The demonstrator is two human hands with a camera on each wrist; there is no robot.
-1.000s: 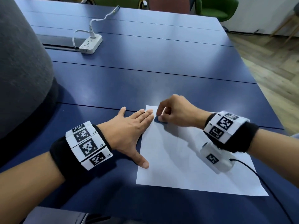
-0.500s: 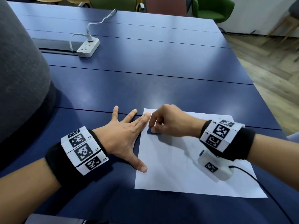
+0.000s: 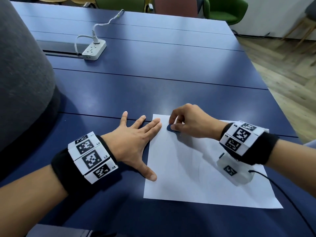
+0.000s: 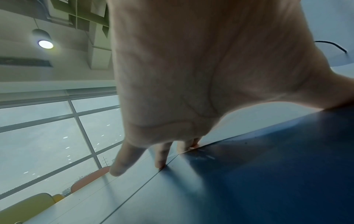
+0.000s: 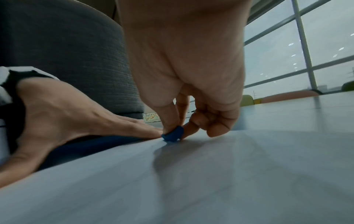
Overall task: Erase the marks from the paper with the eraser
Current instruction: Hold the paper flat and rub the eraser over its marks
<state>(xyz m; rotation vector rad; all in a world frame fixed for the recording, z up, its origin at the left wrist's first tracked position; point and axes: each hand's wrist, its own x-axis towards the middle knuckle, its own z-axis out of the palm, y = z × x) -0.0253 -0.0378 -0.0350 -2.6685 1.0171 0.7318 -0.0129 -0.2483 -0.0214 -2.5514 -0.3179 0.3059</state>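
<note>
A white sheet of paper lies on the dark blue table. My right hand pinches a small blue eraser between thumb and fingers and presses it onto the paper near its far left corner; the eraser also shows in the right wrist view under my right hand. My left hand lies flat with fingers spread, its forefinger tip and thumb on the paper's left edge. In the left wrist view my left hand presses on the table. Faint pencil arcs show mid-sheet.
A white power strip with its cable sits far left on the table. A large grey rounded object stands at the left edge. Green and red chairs line the far side. A black cable runs from my right wrist.
My right hand has shifted the eraser slightly along the paper's top left area. My left hand's fingers have spread wider. The head view has tilted a little.
</note>
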